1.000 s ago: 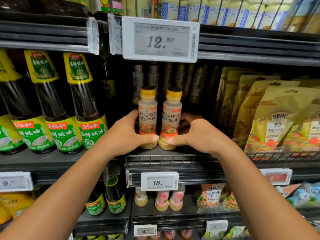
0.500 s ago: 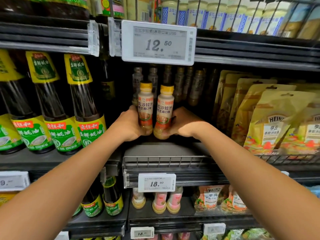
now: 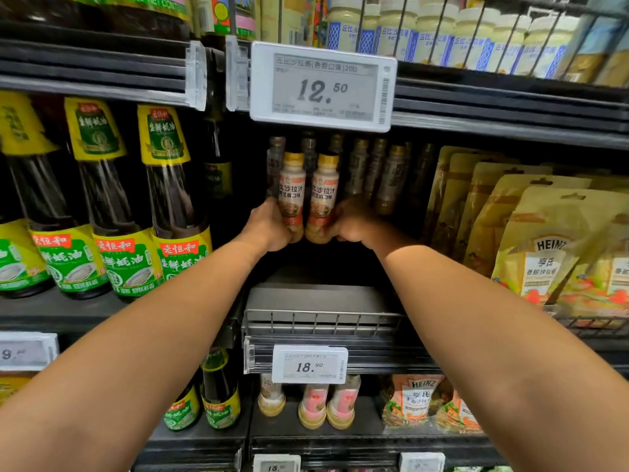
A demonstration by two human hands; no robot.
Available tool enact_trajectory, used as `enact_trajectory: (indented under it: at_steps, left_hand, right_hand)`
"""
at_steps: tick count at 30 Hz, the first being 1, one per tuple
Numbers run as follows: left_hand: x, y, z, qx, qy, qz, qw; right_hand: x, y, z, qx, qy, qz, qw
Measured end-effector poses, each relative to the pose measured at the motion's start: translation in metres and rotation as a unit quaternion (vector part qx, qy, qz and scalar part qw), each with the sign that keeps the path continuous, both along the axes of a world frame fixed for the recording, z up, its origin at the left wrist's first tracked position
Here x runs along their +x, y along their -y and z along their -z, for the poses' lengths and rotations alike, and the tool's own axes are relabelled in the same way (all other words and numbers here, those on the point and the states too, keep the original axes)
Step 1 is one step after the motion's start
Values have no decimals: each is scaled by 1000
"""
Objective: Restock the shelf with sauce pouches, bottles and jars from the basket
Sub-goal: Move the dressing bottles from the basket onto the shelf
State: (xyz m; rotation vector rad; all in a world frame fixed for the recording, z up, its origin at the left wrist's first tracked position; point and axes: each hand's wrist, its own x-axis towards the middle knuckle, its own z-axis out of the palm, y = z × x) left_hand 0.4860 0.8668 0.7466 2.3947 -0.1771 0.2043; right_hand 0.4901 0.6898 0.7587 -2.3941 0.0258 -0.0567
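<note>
Two dressing bottles (image 3: 292,195) are held, one in the left grip (image 3: 269,226) and one in the right grip (image 3: 354,224). Left of the left grip stand three large oyster-sauce bottles (image 3: 170,206), with a fourth cut by the edge. Right of the right grip are at least five yellow pouches (image 3: 541,253). Below the grips are three small pale bottles (image 3: 313,403), two small dark bottles (image 3: 219,393) and two orange-topped pouches (image 3: 413,400).

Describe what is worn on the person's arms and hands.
The left forearm and right forearm are bare to the frame's edge: no sleeves, watch or bracelet. The left hand and right hand wear no gloves; the fingers are partly hidden.
</note>
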Motion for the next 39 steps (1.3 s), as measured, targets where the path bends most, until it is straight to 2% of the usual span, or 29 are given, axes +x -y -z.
enact_trajectory:
  at_steps: [10,13,18,20,24,29,32,39]
  left_hand:
    - [5,12,-6,131,59,20,989]
    - [7,11,-5,112,44,17,993]
    - [9,6,1,-21,-2,-20,1000]
    - [8,5,3,-41,-8,-19,999]
    - [4,5,4,-9,-17,0,1000]
    - [-17,5,2,31,41,45,998]
    - [-30,6,-2,88,99,93,987]
    - [-68,17,-18,-4,88,125,988]
  right_hand:
    - [13,5,7,-7,36,-16,999]
    - [15,6,10,2,48,-18,999]
    - [21,5,17,-14,62,-23,998]
    - [20,5,18,-20,68,-26,997]
    - [17,10,20,-18,53,-40,998]
    - [9,11,17,-5,51,-25,998]
    - [-5,10,16,46,61,-30,997]
    - [-72,2,3,209,42,-5,977]
